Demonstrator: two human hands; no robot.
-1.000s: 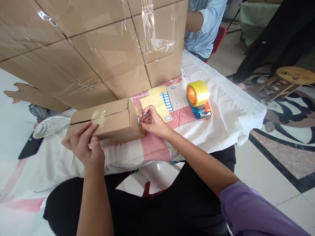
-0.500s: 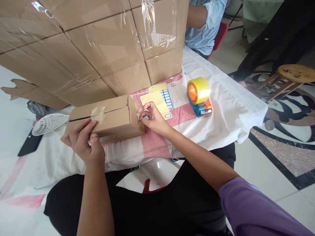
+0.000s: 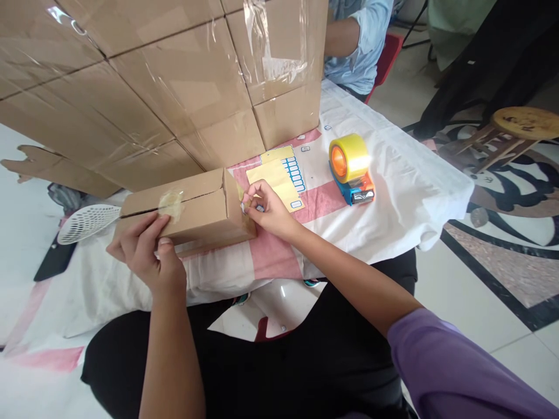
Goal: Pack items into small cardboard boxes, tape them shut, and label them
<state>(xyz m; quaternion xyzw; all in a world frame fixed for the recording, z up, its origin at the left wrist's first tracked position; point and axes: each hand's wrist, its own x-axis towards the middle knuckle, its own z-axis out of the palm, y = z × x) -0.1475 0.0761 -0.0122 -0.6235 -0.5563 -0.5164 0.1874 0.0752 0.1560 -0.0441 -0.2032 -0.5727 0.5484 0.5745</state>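
Note:
A small brown cardboard box (image 3: 196,209) lies on its side on the white and pink tablecloth (image 3: 393,192), its top seam held by a patch of clear tape. My left hand (image 3: 146,253) grips the box's near left edge. My right hand (image 3: 266,209) pinches a small blue-edged white sticker (image 3: 259,207) against the box's right end face. Just behind that hand lie yellow sticker sheets (image 3: 279,177) with a column of blue-edged labels.
A wall of large taped cardboard cartons (image 3: 174,87) stands behind the box. A yellow tape roll on an orange and blue dispenser (image 3: 351,169) sits to the right. A white slotted scoop (image 3: 85,221) lies at the left. A person in a light blue shirt (image 3: 358,41) sits at the table's far end.
My right hand's fingers have shifted slightly on the sticker at the box's end. The left hand and box stay put; the view has drifted a little.

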